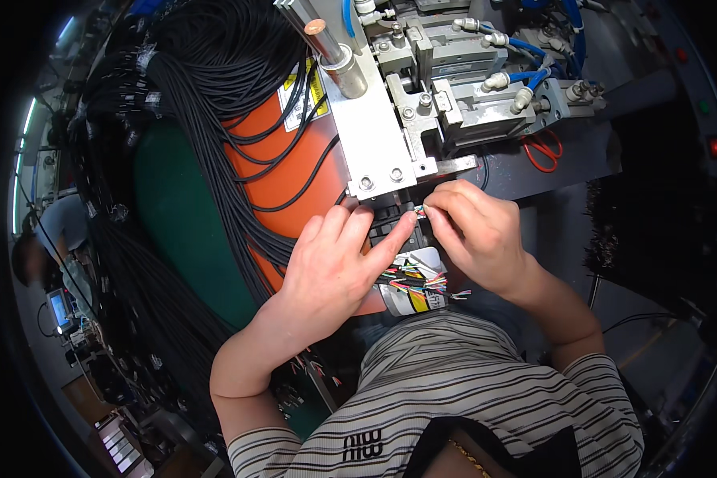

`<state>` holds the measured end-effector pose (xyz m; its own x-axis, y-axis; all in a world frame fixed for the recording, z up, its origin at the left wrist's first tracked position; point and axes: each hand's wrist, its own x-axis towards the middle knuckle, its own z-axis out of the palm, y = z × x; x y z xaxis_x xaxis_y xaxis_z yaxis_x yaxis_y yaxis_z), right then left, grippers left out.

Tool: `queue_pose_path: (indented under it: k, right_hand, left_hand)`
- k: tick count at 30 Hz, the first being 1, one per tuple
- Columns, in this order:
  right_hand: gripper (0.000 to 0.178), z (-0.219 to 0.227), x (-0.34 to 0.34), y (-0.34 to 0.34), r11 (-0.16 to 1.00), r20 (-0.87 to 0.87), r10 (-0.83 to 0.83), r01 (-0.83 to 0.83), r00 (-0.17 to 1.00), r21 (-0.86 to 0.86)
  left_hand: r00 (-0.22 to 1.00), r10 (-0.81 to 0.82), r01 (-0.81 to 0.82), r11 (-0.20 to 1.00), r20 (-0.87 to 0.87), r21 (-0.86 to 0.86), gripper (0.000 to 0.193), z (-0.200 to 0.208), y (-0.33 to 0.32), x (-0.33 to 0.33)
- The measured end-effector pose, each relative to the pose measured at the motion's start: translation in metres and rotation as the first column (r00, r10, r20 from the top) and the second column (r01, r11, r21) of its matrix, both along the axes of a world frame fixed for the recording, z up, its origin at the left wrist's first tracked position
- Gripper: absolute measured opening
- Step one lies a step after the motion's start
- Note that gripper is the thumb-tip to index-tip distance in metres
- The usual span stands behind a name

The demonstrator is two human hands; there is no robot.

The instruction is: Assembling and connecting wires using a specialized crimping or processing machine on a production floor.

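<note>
My right hand [479, 235] has thumb and index finger pinched on the thin coloured wires [421, 212] at a cable's end. From the left, my left hand [327, 267] lies with fingers apart over a black ribbed block [393, 217]. Its thumb stretches across the block, and the tip touches the area beside the pinched wires. Just below the block, several black cable ends with stripped coloured wires [414, 279] rest over a white and yellow labelled object [425, 301]. Above both hands is the metal plate [372, 135] of a machine, close to my fingertips.
Thick bundles of black cable [207, 111] hang over an orange surface [283, 163] and a green one [179, 199]. Pneumatic cylinders with blue hoses [526, 84] sit at the upper right. Red-handled scissors [543, 151] lie nearby. Another person [56, 231] is at far left.
</note>
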<state>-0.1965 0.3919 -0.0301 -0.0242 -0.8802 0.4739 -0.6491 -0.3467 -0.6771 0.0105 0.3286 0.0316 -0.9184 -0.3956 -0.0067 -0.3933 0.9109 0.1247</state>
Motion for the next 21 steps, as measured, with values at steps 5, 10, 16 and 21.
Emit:
queue_pose_path:
  k: [5,10,16,21]
  right_hand:
    - [0.009,0.02,-0.004,-0.002,0.986,-0.182,0.052,-0.022,0.982,0.164]
    - [0.007,0.013,-0.011,-0.007,0.986,-0.109,0.08,-0.062,0.991,0.154]
    - [0.01,0.007,-0.012,-0.001,0.956,0.085,0.037,-0.06,0.996,0.286]
    - [0.026,0.028,-0.01,0.008,0.885,0.465,0.079,-0.277,0.882,0.375]
  left_hand:
    - [0.999,0.011,-0.011,1.0,-0.031,0.006,0.057,-0.001,0.0,-0.001]
    - [0.971,0.137,-0.116,0.987,-0.197,0.115,0.051,-0.015,0.003,0.007]
    - [0.924,0.185,-0.169,0.983,-0.334,0.077,0.051,-0.028,0.008,0.022]
    - [0.89,0.3,-0.272,0.954,-0.344,0.128,0.044,-0.033,0.009,0.022]
